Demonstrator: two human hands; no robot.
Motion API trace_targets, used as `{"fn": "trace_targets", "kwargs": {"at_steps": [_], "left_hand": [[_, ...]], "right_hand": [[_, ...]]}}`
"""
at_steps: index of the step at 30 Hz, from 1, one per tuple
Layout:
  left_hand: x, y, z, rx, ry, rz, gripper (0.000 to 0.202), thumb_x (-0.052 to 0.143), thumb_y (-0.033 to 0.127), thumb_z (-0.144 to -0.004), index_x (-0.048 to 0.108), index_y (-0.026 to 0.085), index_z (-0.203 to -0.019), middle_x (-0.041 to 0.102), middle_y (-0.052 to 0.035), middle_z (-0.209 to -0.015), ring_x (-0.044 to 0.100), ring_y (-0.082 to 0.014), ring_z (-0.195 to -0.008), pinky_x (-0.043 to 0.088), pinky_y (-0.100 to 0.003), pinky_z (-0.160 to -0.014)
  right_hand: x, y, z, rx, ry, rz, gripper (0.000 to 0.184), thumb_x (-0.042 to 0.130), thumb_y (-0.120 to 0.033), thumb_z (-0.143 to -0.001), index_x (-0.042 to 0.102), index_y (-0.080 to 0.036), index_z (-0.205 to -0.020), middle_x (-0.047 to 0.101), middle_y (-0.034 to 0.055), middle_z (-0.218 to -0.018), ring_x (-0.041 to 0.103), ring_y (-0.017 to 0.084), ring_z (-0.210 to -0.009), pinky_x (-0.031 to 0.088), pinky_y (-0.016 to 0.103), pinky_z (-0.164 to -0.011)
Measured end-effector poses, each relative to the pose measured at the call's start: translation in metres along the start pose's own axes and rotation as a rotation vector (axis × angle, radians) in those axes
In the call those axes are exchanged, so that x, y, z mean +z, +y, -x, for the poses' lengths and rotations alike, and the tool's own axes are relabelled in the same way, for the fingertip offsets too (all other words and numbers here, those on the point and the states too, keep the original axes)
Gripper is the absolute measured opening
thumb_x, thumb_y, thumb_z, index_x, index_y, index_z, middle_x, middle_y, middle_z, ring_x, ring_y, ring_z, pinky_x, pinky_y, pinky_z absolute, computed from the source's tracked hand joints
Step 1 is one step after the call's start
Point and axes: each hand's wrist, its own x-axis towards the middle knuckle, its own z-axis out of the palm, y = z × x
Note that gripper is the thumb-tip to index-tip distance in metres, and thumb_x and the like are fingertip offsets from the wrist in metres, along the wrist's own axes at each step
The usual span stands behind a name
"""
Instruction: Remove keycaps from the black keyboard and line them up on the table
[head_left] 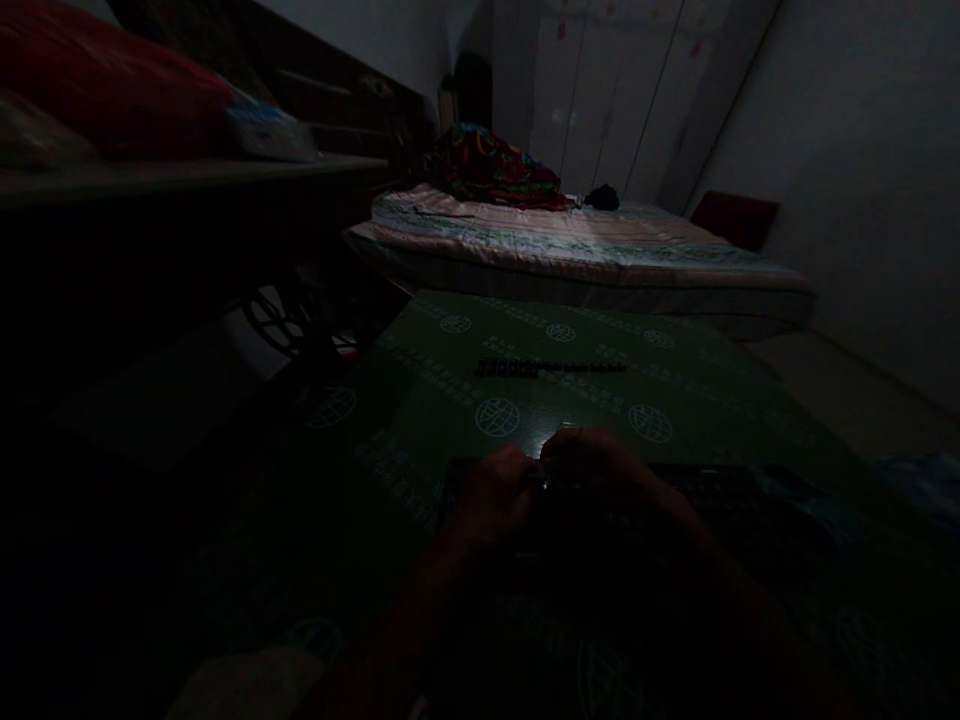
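Note:
The scene is very dark. My left hand [491,495] and my right hand [592,460] meet over a dark flat object [712,490] lying on a green mat [420,400] printed with white globe marks. Both hands have their fingers curled and pinched together around something small between them that I cannot make out. A thin dark strip of small pieces [547,368] lies on the mat beyond my hands, untouched.
A mattress [577,250] with a striped sheet lies on the floor behind the mat, with a bundle of colourful cloth [495,165] on it. A dark table or shelf [187,175] with a red cushion stands at left. White wardrobe doors [615,90] are at the back.

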Motion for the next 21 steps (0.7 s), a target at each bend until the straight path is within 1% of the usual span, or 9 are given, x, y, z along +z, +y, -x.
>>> {"fn": "trace_targets", "kwargs": {"at_steps": [4,8,10,13,17,21], "left_hand": [[0.001,-0.001,-0.001,0.007,-0.026,-0.023,0.013,0.047,0.015,-0.071,0.056,0.016,-0.081,0.056,-0.0039,-0.082,0.052,-0.0166,-0.08,0.041,-0.026,-0.069],[0.002,0.0,-0.003,0.017,-0.035,-0.056,0.016,0.047,0.015,-0.071,0.056,0.017,-0.084,0.056,-0.0036,-0.084,0.052,-0.0164,-0.081,0.04,-0.026,-0.07],[0.002,0.001,-0.004,0.003,-0.044,-0.082,0.014,0.046,0.018,-0.073,0.056,0.017,-0.082,0.056,-0.004,-0.084,0.052,-0.0162,-0.079,0.04,-0.026,-0.068],[0.003,0.004,-0.006,-0.058,-0.057,-0.115,0.013,0.045,0.02,-0.074,0.056,0.016,-0.08,0.055,-0.0042,-0.082,0.053,-0.0157,-0.075,0.039,-0.025,-0.062],[0.005,0.006,-0.008,-0.119,-0.04,-0.12,0.01,0.047,0.02,-0.073,0.055,0.017,-0.079,0.055,-0.0037,-0.079,0.054,-0.016,-0.072,0.037,-0.024,-0.058],[0.008,0.003,-0.011,-0.179,-0.013,-0.084,0.01,0.045,0.016,-0.073,0.054,0.017,-0.078,0.055,-0.0033,-0.078,0.054,-0.0153,-0.072,0.038,-0.023,-0.059]], "right_hand": [[0.001,0.002,-0.001,0.001,-0.015,0.027,0.013,0.051,-0.022,-0.078,0.063,-0.017,-0.08,0.065,0.0022,-0.074,0.059,0.013,-0.069,0.044,0.022,-0.062],[0.003,0.004,-0.004,0.038,-0.03,0.042,0.014,0.051,-0.023,-0.078,0.063,-0.016,-0.081,0.065,0.0024,-0.074,0.059,0.013,-0.068,0.043,0.021,-0.061],[0.004,0.005,-0.004,0.04,-0.027,0.032,0.016,0.05,-0.025,-0.08,0.062,-0.015,-0.08,0.063,0.0019,-0.071,0.057,0.012,-0.066,0.042,0.021,-0.059],[0.006,0.005,-0.003,0.018,-0.036,-0.009,0.023,0.047,-0.031,-0.082,0.062,-0.014,-0.08,0.061,0.0019,-0.07,0.055,0.011,-0.064,0.041,0.02,-0.057],[0.011,0.003,-0.002,0.052,0.023,-0.05,0.03,0.046,-0.038,-0.082,0.061,-0.013,-0.076,0.058,0.0013,-0.065,0.052,0.011,-0.06,0.038,0.018,-0.05],[0.017,0.005,-0.005,0.078,0.104,-0.062,0.029,0.048,-0.038,-0.08,0.061,-0.013,-0.071,0.056,0.0003,-0.061,0.05,0.01,-0.057,0.036,0.018,-0.048]]}}
